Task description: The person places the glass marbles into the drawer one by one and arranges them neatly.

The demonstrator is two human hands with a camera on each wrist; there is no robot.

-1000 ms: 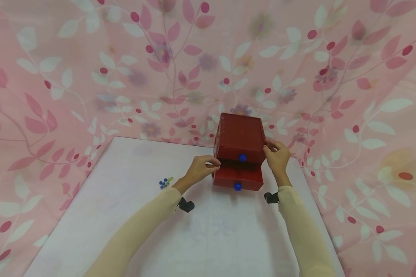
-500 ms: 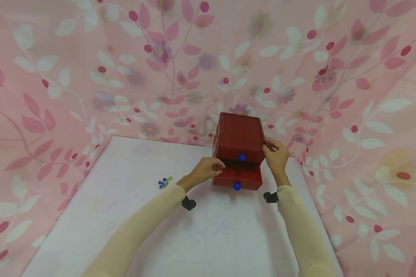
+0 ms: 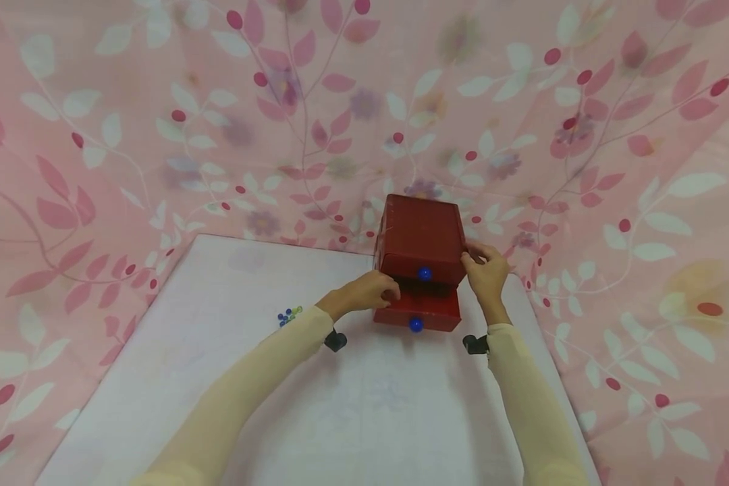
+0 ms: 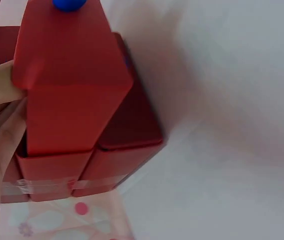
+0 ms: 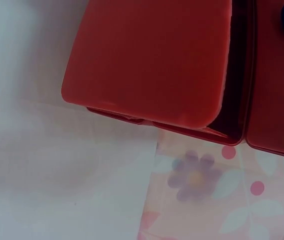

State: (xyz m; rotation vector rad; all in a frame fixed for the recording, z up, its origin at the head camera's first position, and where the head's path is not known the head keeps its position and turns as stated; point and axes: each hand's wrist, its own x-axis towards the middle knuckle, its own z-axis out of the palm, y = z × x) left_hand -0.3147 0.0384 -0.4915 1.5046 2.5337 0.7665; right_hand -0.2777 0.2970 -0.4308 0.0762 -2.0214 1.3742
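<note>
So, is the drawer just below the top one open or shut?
Open: the drawer juts out past the top drawer, with its inside showing.

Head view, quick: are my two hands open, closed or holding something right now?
Left hand: at the open drawer; whether closed or holding anything cannot be told.
Right hand: touching the cabinet; whether it grips cannot be told.

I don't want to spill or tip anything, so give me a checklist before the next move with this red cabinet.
1. Drawer open: ok, pulled out below the top drawer.
2. Right hand on the cabinet: ok, touching its right side.
3. Left hand at the drawer: ok, over its left side.
4. Left hand empty: cannot tell, its inside is hidden.
5. Marbles clear of left sleeve: cannot tell, very close in the head view.
</note>
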